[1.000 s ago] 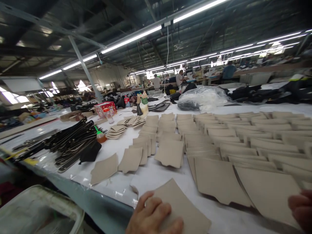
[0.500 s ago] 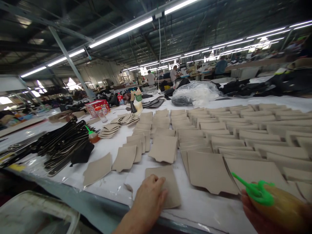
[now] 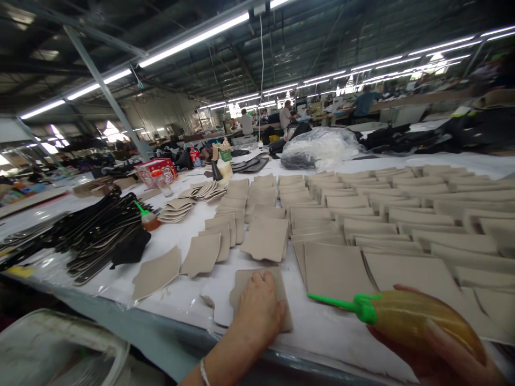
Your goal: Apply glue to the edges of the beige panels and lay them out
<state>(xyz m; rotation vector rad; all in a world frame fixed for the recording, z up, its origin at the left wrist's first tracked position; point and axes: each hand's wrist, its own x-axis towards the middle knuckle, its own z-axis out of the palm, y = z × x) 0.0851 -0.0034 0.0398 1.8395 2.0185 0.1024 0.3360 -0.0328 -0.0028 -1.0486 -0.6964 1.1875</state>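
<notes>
My left hand [image 3: 260, 310] lies flat, fingers together, on a small beige cut piece [image 3: 242, 281] near the front edge of the white table [image 3: 346, 335]. My right hand [image 3: 442, 358] grips an amber squeeze bottle [image 3: 418, 317] lying sideways, its green nozzle [image 3: 341, 304] pointing left toward the piece. Rows of overlapping beige pieces [image 3: 386, 225] cover the table beyond both hands.
A pile of black strips [image 3: 96, 230] lies at the left, with a second amber bottle [image 3: 148, 219] beside it. Clear plastic bags [image 3: 317, 150] and a red box [image 3: 155, 170] stand farther back. A pale bin [image 3: 60, 348] sits below the table edge. People work at distant tables.
My left hand has slid the beige piece forward and now rests flat on it. My right hand has brought the bottle into view and turned its nozzle leftward.
</notes>
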